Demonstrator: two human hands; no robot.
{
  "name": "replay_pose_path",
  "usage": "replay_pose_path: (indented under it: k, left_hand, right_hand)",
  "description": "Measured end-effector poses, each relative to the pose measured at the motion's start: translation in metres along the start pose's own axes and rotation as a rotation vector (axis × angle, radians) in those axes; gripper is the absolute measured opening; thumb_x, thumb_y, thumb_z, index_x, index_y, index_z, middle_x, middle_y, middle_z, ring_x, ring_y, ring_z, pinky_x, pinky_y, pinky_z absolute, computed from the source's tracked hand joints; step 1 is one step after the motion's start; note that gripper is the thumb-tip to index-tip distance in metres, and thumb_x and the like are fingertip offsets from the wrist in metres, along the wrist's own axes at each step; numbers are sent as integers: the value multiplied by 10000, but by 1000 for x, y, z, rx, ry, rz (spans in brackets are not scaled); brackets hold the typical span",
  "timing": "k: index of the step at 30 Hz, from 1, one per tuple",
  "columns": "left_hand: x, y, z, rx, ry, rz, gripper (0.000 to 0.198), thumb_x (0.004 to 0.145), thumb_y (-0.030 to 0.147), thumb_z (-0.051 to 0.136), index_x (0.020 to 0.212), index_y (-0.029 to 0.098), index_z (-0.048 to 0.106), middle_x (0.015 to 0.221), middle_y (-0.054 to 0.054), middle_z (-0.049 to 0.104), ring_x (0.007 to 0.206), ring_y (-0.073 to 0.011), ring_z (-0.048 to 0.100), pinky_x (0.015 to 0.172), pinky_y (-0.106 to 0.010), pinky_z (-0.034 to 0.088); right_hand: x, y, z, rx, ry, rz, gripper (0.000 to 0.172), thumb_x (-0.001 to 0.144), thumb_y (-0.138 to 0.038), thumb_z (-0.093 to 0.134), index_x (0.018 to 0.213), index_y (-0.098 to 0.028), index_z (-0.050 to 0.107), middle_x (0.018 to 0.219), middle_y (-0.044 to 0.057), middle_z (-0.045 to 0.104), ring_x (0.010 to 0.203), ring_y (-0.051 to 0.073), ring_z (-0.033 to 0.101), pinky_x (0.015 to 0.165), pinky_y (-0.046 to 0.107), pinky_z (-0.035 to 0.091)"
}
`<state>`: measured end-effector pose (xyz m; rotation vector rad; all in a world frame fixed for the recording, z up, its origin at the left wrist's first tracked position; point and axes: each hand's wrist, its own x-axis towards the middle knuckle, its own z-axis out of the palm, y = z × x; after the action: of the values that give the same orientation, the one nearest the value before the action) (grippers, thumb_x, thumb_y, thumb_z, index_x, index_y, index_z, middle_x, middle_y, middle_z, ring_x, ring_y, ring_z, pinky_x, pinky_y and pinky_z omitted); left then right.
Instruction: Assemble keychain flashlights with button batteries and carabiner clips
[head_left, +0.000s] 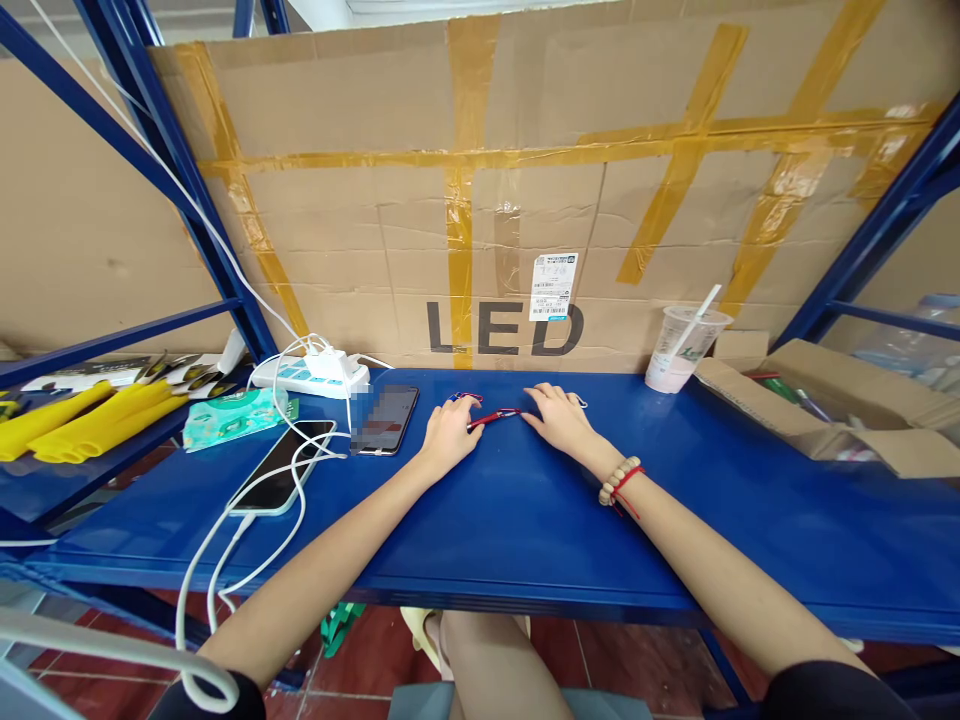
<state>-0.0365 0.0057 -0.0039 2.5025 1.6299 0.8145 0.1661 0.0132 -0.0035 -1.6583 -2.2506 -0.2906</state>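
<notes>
My left hand [448, 437] rests on the blue shelf top with its fingers curled. A slim red pen [493, 417] runs out from between its thumb and fingers and points right. At its fingertips a small red-and-blue piece [468, 398] shows, too small and covered to name. My right hand [556, 418] lies palm down with the fingers spread. Its thumb is close to the pen's far end; whether they touch I cannot tell. Beside its fingers is a small pale loop [578, 401], perhaps a ring on a finger. A beaded bracelet circles the right wrist.
Left of my hands lie two phones [386, 420] [281, 470], white cables, a power strip [311, 375] and a green tissue pack [236, 415]. At right stand a plastic cup [684, 350] with a straw and an open cardboard box [832, 405]. A tall taped carton [390, 230] backs the shelf.
</notes>
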Motion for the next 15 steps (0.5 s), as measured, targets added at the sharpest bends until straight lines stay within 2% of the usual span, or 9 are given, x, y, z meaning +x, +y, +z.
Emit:
replay_pose_path:
  k: [2,6,11,15]
  left_hand:
    - [0,-2,-1,44,25,-26,177,758,212,553,933,207,533,768,-37,612,847,-238,541,733,-346,393]
    - [1,-9,-1,106,66,-69,120,746,194,537,865,205,528,790,-56,605,869,-250,519,756,-361,387]
    - [3,-17,-2,119,135,-105,179,742,139,505,911,195,521,938,-84,564,930,-253,482,792,-369,388]
    - [3,-13,-2,-24,198,-88,144,770,164,497,906,205,518,945,-67,540,893,-225,479,779,-347,403]
  right_hand:
    - [0,10,3,-49,2,116,390,872,-251,443,1233,-109,475,1245,204,481,1094,334,459,866,474,373]
    - [2,27,8,-45,-19,173,318,894,-217,388,1166,-142,537,1114,190,565,1010,305,516,824,458,374]
    - [5,27,4,25,-63,101,240,897,-278,438,1013,-208,637,982,101,613,925,248,560,815,409,376]
    - [4,12,1,102,-84,-7,248,904,-314,434,984,-199,639,920,76,610,894,199,575,792,322,407]
